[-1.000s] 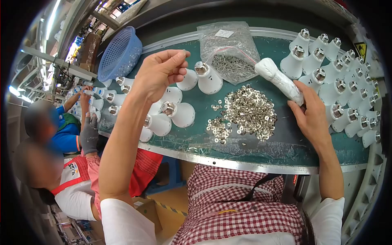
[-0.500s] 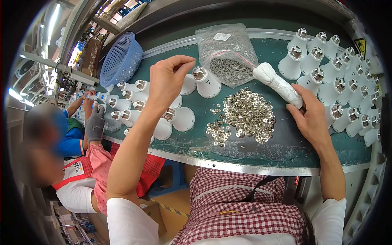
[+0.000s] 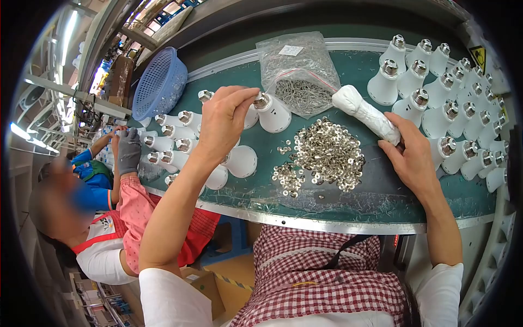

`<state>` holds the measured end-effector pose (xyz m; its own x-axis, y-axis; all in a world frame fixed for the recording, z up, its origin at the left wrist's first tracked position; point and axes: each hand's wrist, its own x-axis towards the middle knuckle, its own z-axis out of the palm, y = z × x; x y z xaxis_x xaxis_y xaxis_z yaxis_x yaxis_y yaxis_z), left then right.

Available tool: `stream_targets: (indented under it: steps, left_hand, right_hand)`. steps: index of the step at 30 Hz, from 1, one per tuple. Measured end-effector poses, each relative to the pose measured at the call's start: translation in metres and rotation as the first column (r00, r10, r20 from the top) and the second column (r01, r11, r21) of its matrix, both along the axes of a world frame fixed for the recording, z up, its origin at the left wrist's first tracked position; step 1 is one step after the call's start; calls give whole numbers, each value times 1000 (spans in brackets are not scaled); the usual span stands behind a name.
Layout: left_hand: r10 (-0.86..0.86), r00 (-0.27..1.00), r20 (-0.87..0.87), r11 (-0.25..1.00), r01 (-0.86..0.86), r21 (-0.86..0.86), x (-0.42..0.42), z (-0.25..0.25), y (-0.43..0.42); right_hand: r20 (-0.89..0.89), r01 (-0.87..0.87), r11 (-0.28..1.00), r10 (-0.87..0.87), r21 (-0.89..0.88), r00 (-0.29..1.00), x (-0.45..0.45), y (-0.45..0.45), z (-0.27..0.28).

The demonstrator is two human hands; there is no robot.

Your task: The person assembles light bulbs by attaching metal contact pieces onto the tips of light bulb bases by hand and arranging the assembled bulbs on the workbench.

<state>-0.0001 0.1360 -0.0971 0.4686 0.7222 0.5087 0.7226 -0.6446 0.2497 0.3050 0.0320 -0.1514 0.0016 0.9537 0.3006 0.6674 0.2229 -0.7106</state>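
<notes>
The person wears short white sleeves (image 3: 173,297), loose and ending near the elbows; the left hand (image 3: 223,121) and right hand (image 3: 407,152) are bare. Below the near edge of the surface (image 3: 283,219) shows a dark red and white checked apron (image 3: 321,297), with a pale band (image 3: 305,250), a black strap (image 3: 343,253) and a thin yellow strip (image 3: 304,283).

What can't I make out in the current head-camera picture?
Head view: whether the left hand pinches anything by the nearest bulb; too small, and its own fingers cover it.
Head view: fingertips of the right hand, hidden under the white-wrapped tool.
Head view: print on the bag's label, too small.
Head view: parts of the bulbs beside the left forearm, which covers them.
</notes>
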Motion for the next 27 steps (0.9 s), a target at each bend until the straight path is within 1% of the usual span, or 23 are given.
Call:
stream_targets:
  steps: [2,4,5,6,7,8,10,11,13,14,16,17,19,20,21,22,23,24,25,26,27]
  left_hand:
    - [-17,1000,-19,1000,17,27,-1,1,-3]
    - [15,991,130,982,10,-188,0,3,-4]
    - [14,991,129,982,10,-187,2,7,-2]
    - [152,970,188,909,-63,-411,4,12,0]
    - [297,931,212,780,-109,-616,5,15,3]
    - [297,931,211,781,-109,-615,6,16,5]
    - [349,897,269,703,-61,-709,6,18,10]
    - [349,898,268,703,-62,-708,5,17,13]
    - [356,872,335,616,50,-786,1,15,19]
    - [357,872,335,616,49,-786,2,16,21]
    - [460,832,310,457,77,-886,4,21,22]
    - [462,831,311,458,76,-886,4,24,24]
    - [507,824,254,278,123,-953,2,30,28]
    - [506,824,255,277,125,-953,3,33,29]
    - [504,830,239,209,151,-966,4,35,30]
    - [499,837,223,137,178,-974,6,35,31]
    - [495,838,228,131,188,-973,6,34,32]
    - [497,841,215,136,170,-976,5,33,33]
    - [496,843,205,144,154,-978,4,32,34]
    - [498,835,236,130,198,-972,2,30,37]
    - [492,835,247,129,210,-969,1,28,38]
  right_hand:
    - [0,-7,1000,7,-14,1000,0,0,1]
    - [-4,-9,1000,9,-7,1000,0,0,0]
    - [-6,-11,1000,11,-2,1000,0,0,0]
    - [-7,-12,1000,11,-2,1000,0,0,0]
    - [-11,-16,1000,17,8,1000,0,0,-1]
    - [-15,-21,1000,22,18,1000,0,0,-1]
    - [-10,-19,1000,19,19,1000,1,-1,1]
    - [-4,-17,1000,17,18,1000,1,-1,1]
    - [-9,-17,1000,17,18,1000,1,-2,0]
    - [-11,-17,1000,17,17,1000,1,-2,0]
    - [-8,-21,1000,21,3,1000,1,-2,1]
    - [-6,-21,1000,21,-9,1000,1,-2,2]
    - [-27,-34,999,34,-2,999,1,-2,3]
    - [-49,-43,999,43,5,998,1,-2,4]
    - [-46,-41,999,41,3,998,1,-1,2]
    - [-198,-84,994,70,-63,978,1,0,-2]
    - [-344,-131,984,81,-123,936,3,1,-4]
    - [-332,-121,984,72,-130,941,3,1,-1]
    - [-487,-187,953,49,-240,872,0,1,5]
    - [-626,-267,906,3,-328,780,1,3,10]
    - [-617,-257,908,-2,-330,787,2,5,14]
